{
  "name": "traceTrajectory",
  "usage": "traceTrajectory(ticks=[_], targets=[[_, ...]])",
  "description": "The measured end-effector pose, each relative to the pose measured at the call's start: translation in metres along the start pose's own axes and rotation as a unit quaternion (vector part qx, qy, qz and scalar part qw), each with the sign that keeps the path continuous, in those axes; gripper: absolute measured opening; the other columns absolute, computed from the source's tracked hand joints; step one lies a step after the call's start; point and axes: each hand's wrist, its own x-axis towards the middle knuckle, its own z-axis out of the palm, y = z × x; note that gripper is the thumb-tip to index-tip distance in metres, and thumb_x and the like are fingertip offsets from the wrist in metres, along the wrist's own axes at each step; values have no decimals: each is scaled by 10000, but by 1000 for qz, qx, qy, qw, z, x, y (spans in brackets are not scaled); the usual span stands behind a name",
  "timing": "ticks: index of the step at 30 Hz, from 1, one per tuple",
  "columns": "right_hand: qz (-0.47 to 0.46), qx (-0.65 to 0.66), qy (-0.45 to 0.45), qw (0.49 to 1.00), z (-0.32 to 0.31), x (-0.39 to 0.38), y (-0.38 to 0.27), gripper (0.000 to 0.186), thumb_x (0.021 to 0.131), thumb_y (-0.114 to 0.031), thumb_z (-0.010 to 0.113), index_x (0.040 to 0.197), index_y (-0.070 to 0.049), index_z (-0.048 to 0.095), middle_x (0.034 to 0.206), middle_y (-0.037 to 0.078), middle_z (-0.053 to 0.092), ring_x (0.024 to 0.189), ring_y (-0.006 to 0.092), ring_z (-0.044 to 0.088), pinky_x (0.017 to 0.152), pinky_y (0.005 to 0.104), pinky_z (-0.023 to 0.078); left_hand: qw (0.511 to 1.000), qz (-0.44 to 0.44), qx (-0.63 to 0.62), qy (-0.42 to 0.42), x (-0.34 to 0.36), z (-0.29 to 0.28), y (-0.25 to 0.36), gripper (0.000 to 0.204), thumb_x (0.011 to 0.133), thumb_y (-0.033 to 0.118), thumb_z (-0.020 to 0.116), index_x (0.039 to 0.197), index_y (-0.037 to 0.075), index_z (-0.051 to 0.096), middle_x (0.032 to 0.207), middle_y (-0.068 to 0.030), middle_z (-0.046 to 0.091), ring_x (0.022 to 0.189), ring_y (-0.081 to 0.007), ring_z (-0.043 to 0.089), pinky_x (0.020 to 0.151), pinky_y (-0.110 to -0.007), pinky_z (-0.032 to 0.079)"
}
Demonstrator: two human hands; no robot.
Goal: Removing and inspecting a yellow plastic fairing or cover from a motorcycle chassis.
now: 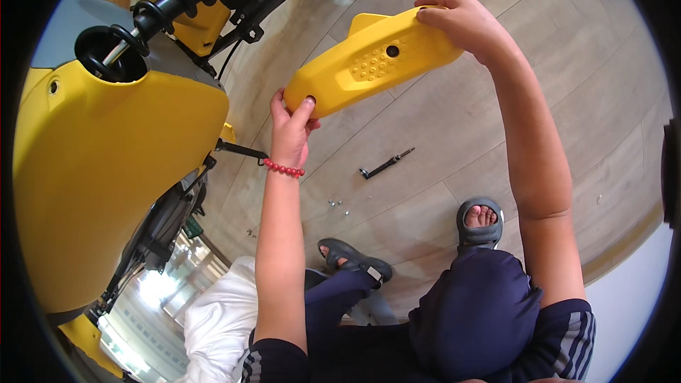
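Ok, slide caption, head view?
Left hand and right hand hold a yellow molded panel at opposite ends, a coil-spring shock absorber at left.

I see bright yellow on the molded part point(369, 71), patterned with a patch of round studs, and red on the beaded bracelet point(283, 168). On my feed the floor point(454, 135) is greyish brown in a plank pattern, bordered by a pale wall point(631, 301) along its right edge. I make out navy trousers point(472, 319), dark grey sandals point(479, 236) and grey stripes on a dark sleeve point(550, 340).
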Motion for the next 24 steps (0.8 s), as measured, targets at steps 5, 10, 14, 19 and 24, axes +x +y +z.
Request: traceTrajectory(ticks=[5, 10, 14, 19, 24], targets=[[41, 58, 28, 997, -11, -9, 8, 384, 803, -218, 547, 1132, -43, 640, 1021, 146, 654, 962, 242, 611, 848, 336, 468, 995, 66, 58, 46, -2, 21, 19, 614, 865, 106, 626, 1359, 80, 263, 1153, -65, 489, 883, -137, 532, 679, -256, 464], [1, 138, 41, 990, -20, -19, 20, 387, 805, -202, 526, 1139, -39, 636, 1039, 122, 642, 989, 217, 583, 883, 324, 436, 987, 143, 66, 19, -12, 23, 30, 654, 842, 75, 656, 1362, 79, 260, 1193, -70, 459, 962, -140, 525, 718, -262, 479], [12, 131, 27, 991, -22, -22, 25, 391, 797, -191, 525, 1137, -33, 638, 1029, 131, 645, 977, 215, 586, 882, 324, 436, 983, 160, 84, 5, -14, 21, 28, 671, 838, 74, 667, 1368, 80, 255, 1212, -82, 446, 1010, -159, 525, 745, -276, 501], [18, 121, -15, 992, -18, -20, 33, 402, 780, -171, 532, 1136, -17, 637, 1015, 137, 652, 958, 217, 595, 880, 318, 438, 985, 144, 94, 9, -16, 14, 22, 680, 839, 76, 669, 1374, 79, 250, 1215, -86, 448, 1013, -163, 524, 738, -278, 505], [11, 115, 13, 993, -15, -24, 27, 384, 794, -175, 529, 1123, -9, 641, 1000, 137, 654, 950, 218, 598, 869, 320, 445, 988, 133, 75, 5, -17, 13, 18, 686, 842, 73, 665, 1382, 86, 243, 1226, -84, 451, 1011, -159, 523, 744, -270, 494]])
